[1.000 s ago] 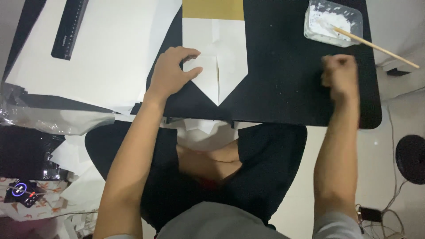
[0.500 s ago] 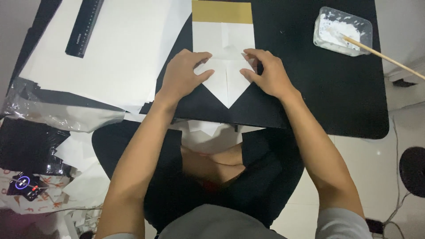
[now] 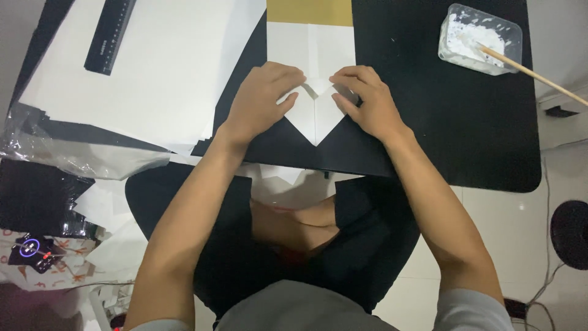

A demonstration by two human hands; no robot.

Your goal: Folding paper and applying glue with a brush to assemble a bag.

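Left hand: (image 3: pixel 264 101) palm down, fingers curled onto the left folded flap of the white paper (image 3: pixel 313 92); pressing, not gripping.
Right hand: (image 3: pixel 367 101) mirrors it, fingertips flat on the right flap; nothing clenched or lifted.
White paper: lies on the black mat (image 3: pixel 441 110), mid-counter; its near end is folded to a point aimed at the person, the two flaps meeting along a centre seam between the hands.
Gold strip: (image 3: pixel 309 11) at the paper's far edge, touching it.
Change from half a second ago: both hands have drawn closer over the seam; small corners near the fingertips now look turned up.
Change from a second ago: the right hand was then a fist, well to the right on the mat; now it is on the paper.
Reading: creasing of the point appears under way with both hands.
Far right: clear tub of white paste (image 3: pixel 481 38), wooden stick (image 3: pixel 533 72) resting in it.
Far left: white sheets (image 3: pixel 165 67), black ruler (image 3: pixel 110 34) on them.
Near left: crumpled plastic wrap (image 3: pixel 73 156).
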